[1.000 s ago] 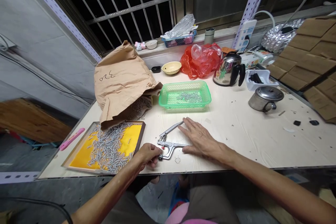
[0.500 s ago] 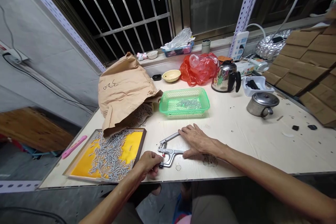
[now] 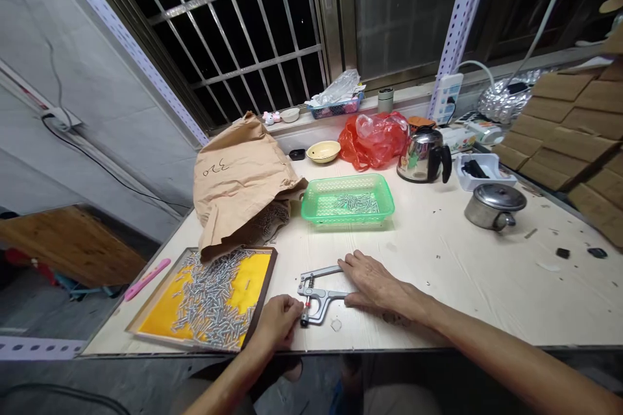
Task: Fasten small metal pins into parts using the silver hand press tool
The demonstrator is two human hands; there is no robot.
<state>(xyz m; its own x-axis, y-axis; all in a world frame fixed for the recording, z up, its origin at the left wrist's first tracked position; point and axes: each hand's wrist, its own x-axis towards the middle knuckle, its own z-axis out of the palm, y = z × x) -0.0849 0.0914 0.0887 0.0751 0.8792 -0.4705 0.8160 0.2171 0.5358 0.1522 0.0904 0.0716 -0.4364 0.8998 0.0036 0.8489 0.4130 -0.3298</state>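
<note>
Grey metal snap-fastener pliers (image 3: 322, 299) lie on their side on the table, with a spring and a small red piece at the jaw end. My right hand (image 3: 372, 280) is wrapped around the two spread handles at their far ends. Close to the left of the jaw, my left hand (image 3: 280, 319) has its fingers pinched together; whatever they hold is hidden. Beside that hand sits a tray (image 3: 267, 295) lined in yellow, bearing a heap of small silver metal pins (image 3: 211, 298). A green plastic basket (image 3: 348, 217) behind the pliers has more silver pieces in it.
A brown paper bag (image 3: 243, 175) with more metal pieces leans over the tray's back edge. A pink-handled tool (image 3: 147, 279) lies left of the tray. A kettle (image 3: 422, 159), a lidded metal pot (image 3: 494, 206) and a red plastic bag (image 3: 370, 142) stand farther back.
The whole view has shifted, so everything sits lower and slightly right. My left fingers have drawn slightly back from the pliers' jaw. The right hand keeps its hold on the handles.
</note>
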